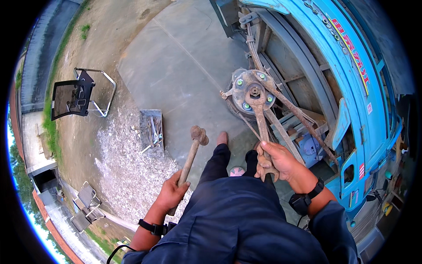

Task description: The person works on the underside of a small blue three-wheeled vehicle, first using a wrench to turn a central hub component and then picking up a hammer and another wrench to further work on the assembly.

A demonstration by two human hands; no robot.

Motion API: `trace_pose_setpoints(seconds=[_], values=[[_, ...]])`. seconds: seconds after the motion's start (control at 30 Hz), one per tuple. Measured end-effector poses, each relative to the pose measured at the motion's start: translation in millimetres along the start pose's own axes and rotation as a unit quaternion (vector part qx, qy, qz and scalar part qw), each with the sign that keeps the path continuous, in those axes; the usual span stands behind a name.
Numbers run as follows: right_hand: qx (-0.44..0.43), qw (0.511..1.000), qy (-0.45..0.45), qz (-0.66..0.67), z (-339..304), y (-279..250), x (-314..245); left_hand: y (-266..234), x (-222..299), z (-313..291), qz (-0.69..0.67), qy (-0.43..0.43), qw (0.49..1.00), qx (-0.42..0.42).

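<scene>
A hammer with a rusty head and a wooden handle is gripped in my left hand, its head raised and pointing away from me. My right hand is closed around the near end of a long, rusty open-ended wrench. The wrench's far end reaches the centre of a round, dirty wheel hub, around its middle nut. Several studs with green-tinted ends ring the hub face. Hammer and wrench are apart.
The blue truck body curves along the right, with a rusty rod beside the hub. A metal toolbox of tools sits on the ground to the left. A black mesh chair lies farther left. Folding chairs are behind it.
</scene>
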State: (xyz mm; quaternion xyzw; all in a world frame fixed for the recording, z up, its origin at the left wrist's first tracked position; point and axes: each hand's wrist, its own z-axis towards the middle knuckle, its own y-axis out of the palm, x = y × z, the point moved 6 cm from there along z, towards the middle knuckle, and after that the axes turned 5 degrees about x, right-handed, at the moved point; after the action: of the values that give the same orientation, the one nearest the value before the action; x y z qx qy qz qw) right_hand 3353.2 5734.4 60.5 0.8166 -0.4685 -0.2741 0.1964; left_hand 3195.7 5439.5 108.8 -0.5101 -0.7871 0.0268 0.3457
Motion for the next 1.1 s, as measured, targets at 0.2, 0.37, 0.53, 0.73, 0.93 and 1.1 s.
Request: trace_pose_setpoints(seconds=[0.2, 0.37, 0.53, 0.73, 0.93, 1.1], values=[[0.029, 0.994, -0.041, -0.097, -5.2, -8.7, 3.0, -17.3, 5.3, 21.5, 0.025, 0.005, 0.999, -0.034], [0.015, 0.995, -0.066, -0.071, 3.2, 8.8, 21.9, -29.4, 4.0, 33.8, 0.024, 0.008, 0.999, -0.035], [0.025, 0.992, -0.109, 0.066, 24.9, 31.9, 42.2, -40.7, 2.2, 45.8, 0.025, -0.003, 0.999, -0.037], [-0.024, 0.98, -0.156, 0.118, 52.7, 68.0, 56.4, -53.6, -2.6, 60.7, 0.04, -0.005, 0.998, -0.055], [-0.058, 0.964, -0.179, 0.187, 97.1, 85.4, 60.6, -61.5, -5.9, 70.3, 0.054, 0.001, 0.997, -0.061], [-0.062, 0.948, -0.228, 0.212, 117.4, 103.4, 46.1, -65.1, -7.3, 71.3, 0.048, -0.005, 0.997, -0.057]])
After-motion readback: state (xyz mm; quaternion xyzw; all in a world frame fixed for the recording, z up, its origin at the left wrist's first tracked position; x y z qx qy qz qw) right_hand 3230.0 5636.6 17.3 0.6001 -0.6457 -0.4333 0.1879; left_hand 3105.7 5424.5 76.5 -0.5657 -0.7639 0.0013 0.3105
